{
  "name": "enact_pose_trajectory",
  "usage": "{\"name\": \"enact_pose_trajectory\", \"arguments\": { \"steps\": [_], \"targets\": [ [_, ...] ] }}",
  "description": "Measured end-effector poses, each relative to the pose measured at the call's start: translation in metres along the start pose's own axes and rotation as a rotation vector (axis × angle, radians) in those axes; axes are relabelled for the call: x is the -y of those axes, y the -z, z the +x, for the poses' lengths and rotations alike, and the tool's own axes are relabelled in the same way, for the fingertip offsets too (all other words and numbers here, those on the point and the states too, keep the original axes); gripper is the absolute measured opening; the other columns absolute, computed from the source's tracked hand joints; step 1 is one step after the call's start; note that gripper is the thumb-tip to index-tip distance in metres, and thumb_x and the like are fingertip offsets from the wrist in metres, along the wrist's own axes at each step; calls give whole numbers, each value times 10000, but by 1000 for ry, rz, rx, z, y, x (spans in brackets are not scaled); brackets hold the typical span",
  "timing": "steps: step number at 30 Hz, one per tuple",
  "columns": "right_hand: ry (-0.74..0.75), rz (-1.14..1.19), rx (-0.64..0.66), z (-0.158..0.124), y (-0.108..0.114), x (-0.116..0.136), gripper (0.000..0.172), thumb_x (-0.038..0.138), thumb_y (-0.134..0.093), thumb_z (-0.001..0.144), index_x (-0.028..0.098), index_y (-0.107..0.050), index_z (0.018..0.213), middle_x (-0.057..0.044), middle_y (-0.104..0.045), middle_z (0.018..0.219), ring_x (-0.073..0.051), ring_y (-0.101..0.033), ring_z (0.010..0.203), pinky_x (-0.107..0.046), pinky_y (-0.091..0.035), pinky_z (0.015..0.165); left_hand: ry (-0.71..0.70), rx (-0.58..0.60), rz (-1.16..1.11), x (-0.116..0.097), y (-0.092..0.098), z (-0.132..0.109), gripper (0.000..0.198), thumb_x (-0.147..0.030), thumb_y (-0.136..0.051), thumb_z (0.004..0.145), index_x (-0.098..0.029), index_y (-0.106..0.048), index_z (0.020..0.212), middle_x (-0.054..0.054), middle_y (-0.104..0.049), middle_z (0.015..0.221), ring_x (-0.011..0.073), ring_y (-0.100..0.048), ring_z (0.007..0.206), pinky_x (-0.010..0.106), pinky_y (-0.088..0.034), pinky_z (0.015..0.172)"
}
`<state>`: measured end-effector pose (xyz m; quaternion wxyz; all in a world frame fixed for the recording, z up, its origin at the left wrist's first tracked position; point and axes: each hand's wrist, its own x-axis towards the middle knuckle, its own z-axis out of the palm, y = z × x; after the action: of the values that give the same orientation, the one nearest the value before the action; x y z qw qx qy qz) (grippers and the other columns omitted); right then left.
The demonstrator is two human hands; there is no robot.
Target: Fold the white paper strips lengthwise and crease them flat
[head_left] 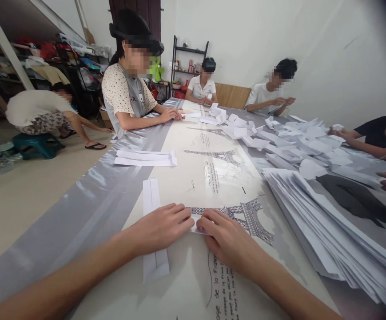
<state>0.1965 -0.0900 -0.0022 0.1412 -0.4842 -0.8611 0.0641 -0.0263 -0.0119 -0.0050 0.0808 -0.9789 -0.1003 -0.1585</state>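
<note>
My left hand (161, 226) lies across a long folded white paper strip (151, 195) on the table, fingers curled and pressing down. My right hand (226, 238) sits just beside it, fingertips pinching a small white fold of the paper (197, 227) between the two hands. Most of that fold is hidden under my fingers. Both hands rest on a tablecloth (212, 178) printed with Eiffel towers.
A thick fanned stack of white sheets (322, 222) lies at my right. Folded paper pieces (279, 138) pile across the far table, and another folded strip (144, 158) lies ahead left. Several people sit around the table; one crouches on the floor at left.
</note>
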Motion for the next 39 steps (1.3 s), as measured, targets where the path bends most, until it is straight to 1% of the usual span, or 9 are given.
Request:
{"name": "enact_pose_trajectory", "arguments": {
  "steps": [3,5,11,15,21,26,33,35,39],
  "targets": [
    [-52,154,52,-2,7,0,143,110,-495,957,214,-594,965,-55,-613,974,-194,-581,810,-316,-461,640,30,27,-129,5,-3,-2,187,-203,-446,1048,-177,-567,907,47,-626,914,196,-581,843,325,-489,741],
    [-97,238,79,-3,14,0,156,165,-474,1005,220,-620,997,-48,-634,977,-178,-595,788,-314,-469,657,56,34,-157,7,-2,-2,207,-261,-454,1057,-178,-568,905,39,-625,900,194,-585,840,317,-480,720],
    [-189,236,80,4,12,-8,270,159,-359,1051,218,-615,1114,-54,-647,1012,-190,-615,816,-344,-493,704,83,45,15,5,-1,0,240,-58,-358,1026,-156,-573,986,32,-589,830,188,-541,736,330,-443,689],
    [-147,174,37,7,5,-12,268,153,-344,1053,210,-596,1122,-64,-608,1017,-195,-592,818,-349,-498,707,101,18,71,10,-7,-3,261,-137,-373,1054,-169,-542,858,25,-560,789,185,-522,705,324,-405,644],
    [-164,257,58,6,13,-13,220,154,-362,1051,224,-570,1046,-42,-596,1003,-182,-588,828,-344,-508,746,113,97,-157,28,7,-11,327,-334,-401,1082,-186,-535,822,4,-569,790,167,-564,719,293,-367,601],
    [-181,284,80,4,14,-19,224,202,-346,1068,242,-566,1062,-37,-581,1034,-177,-591,820,-349,-508,755,228,218,-382,46,23,-19,385,-386,-413,1070,-196,-548,764,-10,-574,765,154,-574,667,293,-350,600],
    [-186,232,20,5,8,-27,217,167,-393,1040,252,-552,1161,-66,-549,1126,-206,-591,938,-377,-531,796,458,324,-488,54,23,-24,285,-374,-424,1052,-209,-537,849,-5,-605,851,174,-595,776,267,-368,662],
    [-179,201,-12,5,6,-29,164,157,-430,1022,241,-547,1100,-70,-547,1121,-223,-576,981,-389,-530,814,472,304,-451,51,23,-21,246,-363,-424,1049,-209,-553,906,10,-611,907,184,-596,814,271,-390,695],
    [-218,187,-2,7,5,-27,120,141,-437,1007,235,-511,1013,-64,-553,1068,-235,-559,979,-417,-525,838,378,153,-382,43,18,-16,213,-314,-426,1047,-203,-577,947,36,-591,983,197,-576,892,299,-429,814]
  ]
}}
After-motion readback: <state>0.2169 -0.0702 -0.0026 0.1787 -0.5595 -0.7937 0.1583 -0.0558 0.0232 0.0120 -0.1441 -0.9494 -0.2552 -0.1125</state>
